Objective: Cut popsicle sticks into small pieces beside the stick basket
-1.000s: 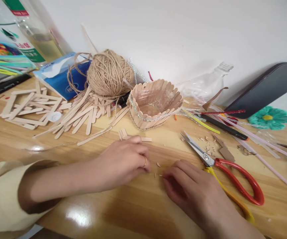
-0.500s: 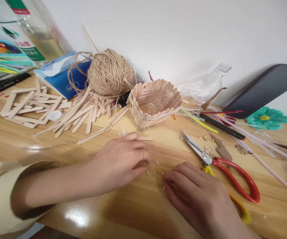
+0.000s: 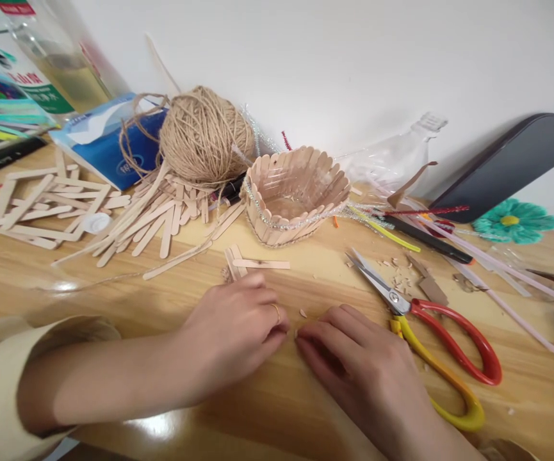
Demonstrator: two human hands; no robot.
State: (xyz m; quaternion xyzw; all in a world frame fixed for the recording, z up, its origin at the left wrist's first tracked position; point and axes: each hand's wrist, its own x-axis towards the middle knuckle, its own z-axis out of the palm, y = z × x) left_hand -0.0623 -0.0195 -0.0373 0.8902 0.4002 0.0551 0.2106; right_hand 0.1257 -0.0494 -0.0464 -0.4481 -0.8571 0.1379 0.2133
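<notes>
My left hand [image 3: 241,323], with a ring on one finger, rests low over the table with its fingers curled and pressed together. Just beyond its knuckles lie a few short cut craft sticks [image 3: 262,264]. Close to its right, my right hand [image 3: 363,365] is closed too, thumb against fingertips; whatever either hand pinches is hidden or too small to name. A small wood chip [image 3: 303,313] lies between the two hands. Beside the right hand are scissors [image 3: 404,307] with one red and one yellow handle, blades apart. Behind the hands stands a craft-stick basket [image 3: 296,198] trimmed with tinsel.
A twine ball [image 3: 207,134] sits on loose craft sticks [image 3: 161,221] at the back left, near a blue tissue pack [image 3: 113,144] and bottles [image 3: 60,70]. On the right are a phone [image 3: 507,169], a teal flower [image 3: 517,221], a black pen [image 3: 430,240] and wood scraps [image 3: 401,278].
My right hand has moved left, nearer my left hand. My left hand has shifted slightly nearer me, uncovering more of the short sticks. Chips between the hands are now out of sight.
</notes>
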